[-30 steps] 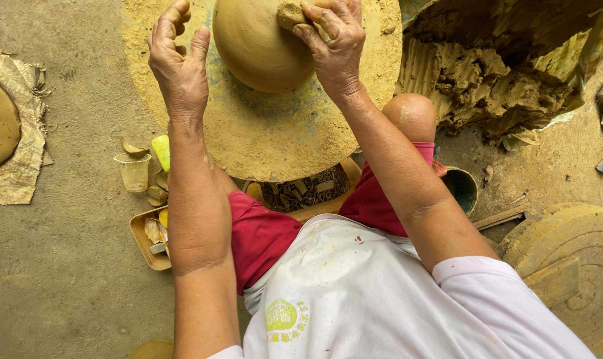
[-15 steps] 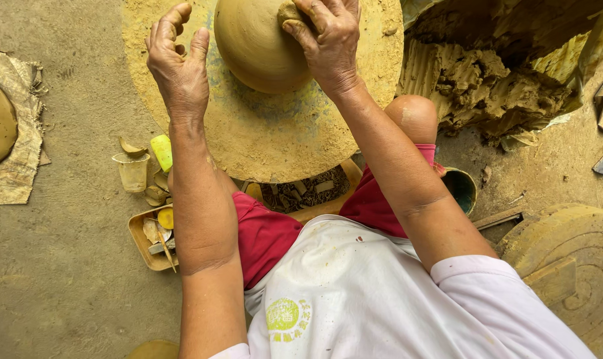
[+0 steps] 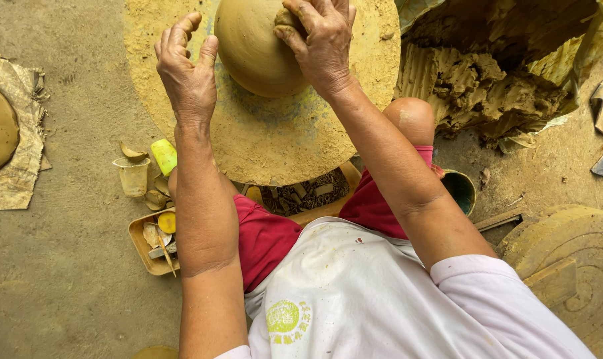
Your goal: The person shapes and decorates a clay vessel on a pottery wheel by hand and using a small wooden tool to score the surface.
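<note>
Nearest me, a tool tray (image 3: 148, 242) sits on the packed-earth floor (image 3: 68, 279). Beyond it I see the clay-caked wheel (image 3: 268, 143) carrying the clay pot (image 3: 251, 50). My left hand (image 3: 188, 73) hovers open beside it; my right hand (image 3: 321, 43) presses a clay lump (image 3: 285, 16) onto its shoulder. A raw clay heap (image 3: 487, 80) lies right.
</note>
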